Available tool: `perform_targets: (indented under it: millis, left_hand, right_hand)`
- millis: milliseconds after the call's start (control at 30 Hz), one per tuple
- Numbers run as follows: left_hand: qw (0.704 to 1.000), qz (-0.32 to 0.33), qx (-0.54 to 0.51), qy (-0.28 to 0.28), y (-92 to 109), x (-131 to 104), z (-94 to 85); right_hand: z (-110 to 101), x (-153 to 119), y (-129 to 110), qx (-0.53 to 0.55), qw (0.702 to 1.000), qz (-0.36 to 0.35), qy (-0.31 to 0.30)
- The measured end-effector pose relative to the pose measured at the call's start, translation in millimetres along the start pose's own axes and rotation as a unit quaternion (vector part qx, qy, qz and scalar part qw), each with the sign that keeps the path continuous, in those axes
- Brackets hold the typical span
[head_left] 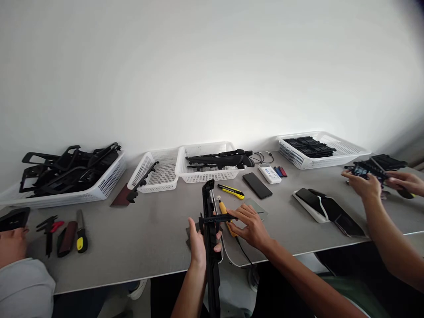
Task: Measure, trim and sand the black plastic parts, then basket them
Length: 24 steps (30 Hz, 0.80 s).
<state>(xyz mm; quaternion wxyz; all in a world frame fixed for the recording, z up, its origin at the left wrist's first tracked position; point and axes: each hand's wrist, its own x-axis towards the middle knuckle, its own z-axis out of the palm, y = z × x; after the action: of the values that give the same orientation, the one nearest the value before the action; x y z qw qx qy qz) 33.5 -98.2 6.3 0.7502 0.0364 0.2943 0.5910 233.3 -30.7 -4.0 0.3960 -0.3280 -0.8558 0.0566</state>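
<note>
My left hand (198, 245) is closed around a long black plastic trim strip (213, 274), which stands lengthwise over the table's front edge. A black caliper (217, 218) lies crosswise over the strip, its jaws at the strip's left side. The caliper's right end is pinched in the fingers of my right hand (252, 225). Just beyond that hand are a yellow-handled tool (223, 207) with a cord and a yellow utility knife (231, 191). A grey sheet (258, 207) lies partly behind my right hand.
White baskets (154, 190) with black plastic parts line the wall. A black phone (257, 185) and white box (270, 174) lie mid-table. At left, a co-worker's hand (13, 243) is near a yellow-black file (81, 234); at right, another person's hands (366, 185) hold a black part.
</note>
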Motion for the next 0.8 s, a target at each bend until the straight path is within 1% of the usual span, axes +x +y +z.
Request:
perform_targets:
  millis: [167, 367, 500, 600, 733, 800]
  left_hand:
    - [1.0, -0.007, 0.019, -0.017, 3.8, 0.0, 0.6]
    - [0.999, -0.011, 0.035, -0.023, 4.7, 2.3, -1.1]
    - [0.999, -0.01, 0.034, -0.038, 3.7, 5.6, -3.4]
    - [0.996, -0.025, 0.043, -0.071, 3.6, 8.2, -6.4]
    - [0.985, -0.08, 0.072, -0.135, 1.8, 11.0, -12.3]
    - [0.984, -0.077, 0.064, -0.145, -1.1, 13.0, -16.0]
  right_hand:
    - [-1.1, -1.9, 5.4, -0.032, 0.999, -0.007, -0.029]
    - [-1.9, -2.2, 6.0, -0.023, 0.999, -0.008, -0.028]
    - [-2.8, -1.6, 6.1, -0.023, 0.999, -0.006, -0.03]
    - [-2.4, -1.5, 6.4, -0.015, 1.0, 0.009, -0.026]
    - [-1.5, -2.2, 6.6, -0.006, 1.0, 0.023, -0.017]
    - [-1.1, -2.8, 6.2, -0.003, 1.0, 0.026, -0.016]
